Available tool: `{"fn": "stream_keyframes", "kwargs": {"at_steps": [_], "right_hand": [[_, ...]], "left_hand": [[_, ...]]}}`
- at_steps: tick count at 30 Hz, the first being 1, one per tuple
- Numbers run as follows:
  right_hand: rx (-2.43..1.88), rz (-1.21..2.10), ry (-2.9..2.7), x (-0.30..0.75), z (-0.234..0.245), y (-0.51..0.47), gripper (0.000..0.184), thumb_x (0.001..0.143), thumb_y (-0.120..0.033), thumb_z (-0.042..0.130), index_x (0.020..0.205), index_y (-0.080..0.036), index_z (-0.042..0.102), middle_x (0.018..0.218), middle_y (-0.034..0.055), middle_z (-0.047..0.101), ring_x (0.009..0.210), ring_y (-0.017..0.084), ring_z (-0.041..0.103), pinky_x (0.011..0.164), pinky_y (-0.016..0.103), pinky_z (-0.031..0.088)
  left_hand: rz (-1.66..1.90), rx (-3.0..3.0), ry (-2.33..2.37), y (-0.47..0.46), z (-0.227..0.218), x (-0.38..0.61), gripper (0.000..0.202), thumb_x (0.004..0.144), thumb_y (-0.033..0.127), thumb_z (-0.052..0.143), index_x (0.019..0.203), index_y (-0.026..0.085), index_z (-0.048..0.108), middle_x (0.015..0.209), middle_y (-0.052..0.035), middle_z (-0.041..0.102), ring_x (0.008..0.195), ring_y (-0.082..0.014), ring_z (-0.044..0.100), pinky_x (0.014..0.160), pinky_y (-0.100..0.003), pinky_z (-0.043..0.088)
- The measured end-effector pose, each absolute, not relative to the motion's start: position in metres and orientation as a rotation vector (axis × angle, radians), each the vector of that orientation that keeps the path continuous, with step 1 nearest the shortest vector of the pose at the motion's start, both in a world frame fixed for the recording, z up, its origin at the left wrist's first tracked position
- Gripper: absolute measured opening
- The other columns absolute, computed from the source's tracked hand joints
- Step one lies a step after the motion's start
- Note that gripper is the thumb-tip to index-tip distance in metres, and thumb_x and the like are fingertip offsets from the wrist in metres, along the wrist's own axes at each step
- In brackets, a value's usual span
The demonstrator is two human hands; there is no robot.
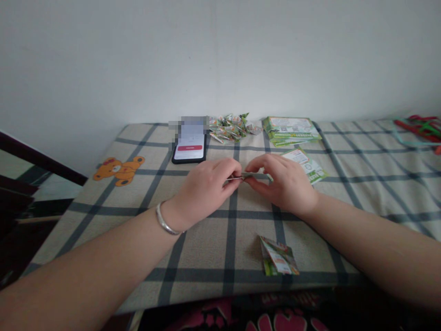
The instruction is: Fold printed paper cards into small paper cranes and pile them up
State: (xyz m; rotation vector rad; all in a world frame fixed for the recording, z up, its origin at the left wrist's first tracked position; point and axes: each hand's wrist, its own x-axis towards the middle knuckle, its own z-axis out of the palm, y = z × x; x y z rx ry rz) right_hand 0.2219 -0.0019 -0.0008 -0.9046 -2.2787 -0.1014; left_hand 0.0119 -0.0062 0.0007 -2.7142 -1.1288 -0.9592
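Observation:
Over the middle of the table, my left hand (215, 179) and my right hand (279, 181) meet around a thin folded piece of paper (255, 175). Both hands pinch it between thumb and fingers, and it is seen nearly edge-on. Much of it is hidden by my fingers. A silver bangle (165, 220) circles my left wrist. Closer to the table's front edge lies a folded green and white printed paper (279, 257). Just behind my right hand, flat printed leaflets (310, 168) rest on the cloth.
A phone (189, 149) with a lit screen lies behind my left hand. Beside it are several folded paper pieces (232, 128) and a stack of green leaflets (292, 128). An orange bear cutout (119, 170) is at left, red and green items (422, 128) at far right. A wall (220, 59) borders the back.

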Motion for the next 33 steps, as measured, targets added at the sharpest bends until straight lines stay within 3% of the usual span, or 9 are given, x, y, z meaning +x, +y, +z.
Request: {"fn": "stream_keyframes", "kwargs": {"at_steps": [6, 19, 26, 33], "right_hand": [[-0.921, 0.076, -2.322, 0.221, 0.000, 0.001, 0.005, 0.084, -0.019, 0.062, 0.083, -0.018, 0.067, 0.077, 0.0026, 0.067, 0.071, 0.015, 0.059, 0.064, 0.027, 0.042], [-1.048, 0.150, -2.268, 0.224, 0.003, 0.003, 0.003, 0.083, -0.018, 0.062, 0.082, -0.018, 0.065, 0.076, 0.0021, 0.066, 0.067, 0.014, 0.057, 0.060, 0.026, 0.040], [-1.202, 0.199, -2.242, 0.230, 0.009, 0.005, 0.005, 0.083, -0.018, 0.061, 0.084, -0.018, 0.066, 0.075, 0.0017, 0.066, 0.066, 0.014, 0.056, 0.060, 0.025, 0.037], [-1.208, 0.251, -2.067, 0.234, 0.004, 0.012, 0.005, 0.085, -0.022, 0.060, 0.082, -0.019, 0.062, 0.074, 0.0008, 0.064, 0.061, 0.013, 0.052, 0.057, 0.026, 0.038]], "left_hand": [[-0.947, -2.756, -1.167, -0.004, 0.000, 0.012, 0.013, 0.083, 0.015, 0.068, 0.089, 0.018, 0.057, 0.081, 0.0023, 0.065, 0.073, -0.0133, 0.062, 0.066, -0.025, 0.045], [-0.950, -2.787, -1.344, 0.000, 0.000, 0.008, 0.007, 0.086, 0.022, 0.066, 0.082, 0.017, 0.064, 0.078, 0.0004, 0.068, 0.072, -0.0141, 0.062, 0.064, -0.025, 0.042], [-0.820, -2.733, -1.540, 0.001, 0.008, 0.008, 0.022, 0.089, 0.030, 0.063, 0.071, 0.016, 0.060, 0.065, 0.0014, 0.060, 0.060, -0.0120, 0.053, 0.055, -0.025, 0.031], [-0.942, -2.751, -1.475, 0.004, 0.008, 0.007, 0.019, 0.091, 0.027, 0.058, 0.075, 0.016, 0.061, 0.066, 0.0025, 0.057, 0.059, -0.0109, 0.049, 0.055, -0.024, 0.031]]}}
